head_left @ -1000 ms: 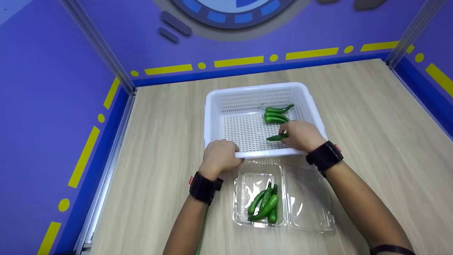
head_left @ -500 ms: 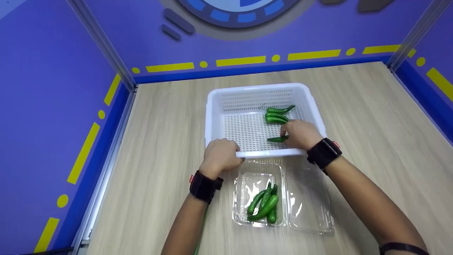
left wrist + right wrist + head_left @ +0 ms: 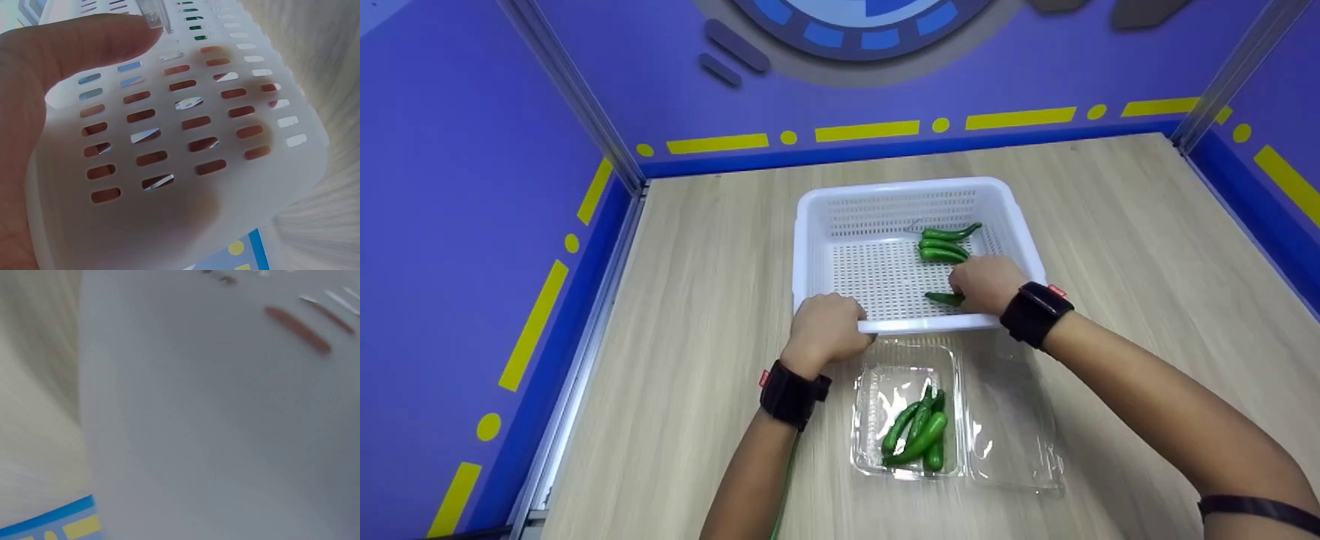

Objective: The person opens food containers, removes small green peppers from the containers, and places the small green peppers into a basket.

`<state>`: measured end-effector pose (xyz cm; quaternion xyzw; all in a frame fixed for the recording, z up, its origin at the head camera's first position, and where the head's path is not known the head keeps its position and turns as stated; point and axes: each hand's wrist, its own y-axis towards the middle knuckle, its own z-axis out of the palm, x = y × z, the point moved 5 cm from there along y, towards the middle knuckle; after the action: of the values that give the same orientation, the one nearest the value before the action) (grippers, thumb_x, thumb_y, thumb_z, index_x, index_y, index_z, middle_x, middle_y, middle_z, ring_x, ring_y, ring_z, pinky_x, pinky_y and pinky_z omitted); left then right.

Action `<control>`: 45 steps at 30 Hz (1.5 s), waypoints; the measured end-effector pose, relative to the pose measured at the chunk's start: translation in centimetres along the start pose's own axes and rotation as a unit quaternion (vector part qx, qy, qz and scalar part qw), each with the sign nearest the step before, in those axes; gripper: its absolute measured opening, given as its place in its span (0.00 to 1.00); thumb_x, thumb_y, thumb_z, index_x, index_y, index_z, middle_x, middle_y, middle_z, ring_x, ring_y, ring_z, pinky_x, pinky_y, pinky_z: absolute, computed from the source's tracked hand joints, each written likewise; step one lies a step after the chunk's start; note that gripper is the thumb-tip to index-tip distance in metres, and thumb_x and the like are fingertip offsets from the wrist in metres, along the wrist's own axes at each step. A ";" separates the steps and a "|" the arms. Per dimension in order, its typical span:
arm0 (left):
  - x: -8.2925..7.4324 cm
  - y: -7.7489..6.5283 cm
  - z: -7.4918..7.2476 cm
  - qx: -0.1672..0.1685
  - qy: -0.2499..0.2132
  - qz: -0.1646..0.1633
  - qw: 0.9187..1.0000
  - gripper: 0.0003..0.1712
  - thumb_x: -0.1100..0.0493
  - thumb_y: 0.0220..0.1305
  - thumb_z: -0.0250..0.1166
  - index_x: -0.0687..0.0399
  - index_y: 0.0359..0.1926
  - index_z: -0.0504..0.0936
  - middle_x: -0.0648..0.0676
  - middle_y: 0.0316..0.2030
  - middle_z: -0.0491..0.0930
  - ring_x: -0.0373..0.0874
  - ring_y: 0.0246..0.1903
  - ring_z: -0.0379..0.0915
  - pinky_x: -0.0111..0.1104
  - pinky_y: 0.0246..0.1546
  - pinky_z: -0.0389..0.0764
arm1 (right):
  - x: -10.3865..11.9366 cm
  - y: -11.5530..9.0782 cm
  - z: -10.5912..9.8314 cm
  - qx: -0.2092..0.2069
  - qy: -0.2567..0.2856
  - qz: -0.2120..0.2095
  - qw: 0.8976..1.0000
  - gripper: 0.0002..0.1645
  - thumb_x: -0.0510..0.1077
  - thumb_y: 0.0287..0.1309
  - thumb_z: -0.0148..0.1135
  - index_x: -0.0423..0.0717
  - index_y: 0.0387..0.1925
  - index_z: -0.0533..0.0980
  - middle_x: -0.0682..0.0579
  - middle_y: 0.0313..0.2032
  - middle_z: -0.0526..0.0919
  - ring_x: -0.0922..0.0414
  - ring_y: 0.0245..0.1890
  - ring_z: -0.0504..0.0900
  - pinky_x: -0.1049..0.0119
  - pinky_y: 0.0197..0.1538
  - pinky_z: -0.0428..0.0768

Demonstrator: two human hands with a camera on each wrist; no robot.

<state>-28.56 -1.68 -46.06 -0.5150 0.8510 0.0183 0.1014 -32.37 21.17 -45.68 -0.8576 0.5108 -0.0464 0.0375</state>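
Observation:
My left hand point(image 3: 826, 330) grips the near left corner of a white plastic basket point(image 3: 922, 324). In the left wrist view its thumb point(image 3: 107, 42) lies along the slotted basket wall point(image 3: 185, 140), and its fingers show through the slots. Inside the basket, my right hand point(image 3: 991, 285) holds a green chili pepper point(image 3: 945, 298) low near the floor; one end sticks out leftward and the rest is hidden. Beyond that hand lie several green peppers point(image 3: 943, 253). The right wrist view is filled by the blurred basket wall point(image 3: 191, 416), so the fingertips do not show there.
In front of the basket, a clear plastic clamshell box point(image 3: 877, 465) lies unfolded, several green peppers point(image 3: 919, 435) in its tray and the lid point(image 3: 1012, 427) flat to the right. Blue panels point(image 3: 720, 112) stand behind and beside the wooden tabletop point(image 3: 682, 300).
My right hand has turned slightly and covers more of the pepper; its forearm has swung out to the right. The left hand and basket stay in place.

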 end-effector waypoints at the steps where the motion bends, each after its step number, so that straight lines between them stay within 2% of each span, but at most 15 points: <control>1: 0.0 0.0 0.0 -0.001 -0.001 0.000 1.000 0.20 0.44 0.58 0.65 0.44 0.14 0.73 0.43 0.14 0.67 0.44 0.20 0.68 0.37 0.22 0.67 | 0.0 0.0 0.1 -0.001 -0.005 -0.001 1.000 0.13 0.37 0.42 0.71 0.48 0.15 0.73 0.52 0.17 0.74 0.52 0.20 0.72 0.51 0.22 0.72; 7: 0.2 0.0 0.1 0.001 -0.003 -0.002 1.000 0.19 0.44 0.58 0.66 0.44 0.15 0.75 0.44 0.15 0.69 0.44 0.20 0.69 0.37 0.22 0.67 | 0.0 0.4 0.3 -0.002 -0.040 0.000 0.999 0.15 0.37 0.44 0.70 0.49 0.14 0.71 0.51 0.16 0.74 0.52 0.19 0.72 0.49 0.22 0.74; 11: 0.2 0.0 -0.1 -0.001 -0.001 -0.001 1.000 0.18 0.44 0.58 0.66 0.45 0.16 0.76 0.44 0.14 0.68 0.44 0.20 0.68 0.37 0.23 0.67 | 0.0 0.5 0.3 0.003 -0.050 -0.003 0.999 0.13 0.37 0.44 0.69 0.48 0.15 0.73 0.50 0.17 0.77 0.51 0.19 0.74 0.48 0.23 0.75; 19: 0.1 0.0 -0.1 0.001 0.004 0.001 1.000 0.20 0.44 0.58 0.66 0.44 0.15 0.74 0.44 0.15 0.69 0.44 0.21 0.69 0.37 0.24 0.68 | -0.3 0.4 0.6 0.033 -0.019 0.000 0.999 0.06 0.36 0.42 0.67 0.47 0.18 0.79 0.48 0.19 0.81 0.51 0.20 0.75 0.48 0.23 0.75; 26: 0.0 0.0 -0.1 0.001 -0.001 -0.005 1.000 0.20 0.43 0.58 0.65 0.44 0.15 0.74 0.44 0.15 0.70 0.44 0.21 0.70 0.38 0.24 0.69 | -0.3 0.3 0.5 0.046 -0.019 0.005 0.999 0.07 0.37 0.43 0.67 0.47 0.17 0.78 0.49 0.19 0.80 0.52 0.20 0.74 0.51 0.23 0.74; 33: 0.0 0.0 -0.1 -0.006 -0.003 -0.003 1.000 0.18 0.43 0.58 0.66 0.44 0.17 0.79 0.44 0.15 0.71 0.44 0.20 0.70 0.37 0.23 0.68 | -0.2 0.1 0.4 0.019 -0.020 -0.002 1.000 0.08 0.37 0.39 0.67 0.47 0.14 0.76 0.50 0.17 0.79 0.54 0.19 0.73 0.49 0.21 0.75; 40: 0.1 0.0 0.0 -0.002 -0.003 -0.001 1.000 0.22 0.43 0.58 0.65 0.44 0.13 0.73 0.44 0.14 0.70 0.44 0.20 0.70 0.37 0.24 0.68 | -0.4 0.0 0.1 0.022 0.005 0.004 1.000 0.07 0.37 0.39 0.69 0.47 0.18 0.77 0.51 0.19 0.79 0.53 0.22 0.75 0.54 0.23 0.73; 45: 0.0 0.0 0.0 -0.003 0.002 0.001 1.000 0.22 0.43 0.58 0.65 0.43 0.13 0.72 0.44 0.14 0.69 0.44 0.20 0.70 0.37 0.23 0.68 | -0.6 -0.1 -0.3 0.013 0.029 0.024 0.999 0.09 0.44 0.41 0.72 0.48 0.21 0.78 0.51 0.22 0.81 0.52 0.23 0.76 0.54 0.25 0.71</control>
<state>-28.61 -1.69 -46.08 -0.5148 0.8514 0.0202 0.0984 -32.59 21.76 -45.36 -0.8427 0.5316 -0.0772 0.0349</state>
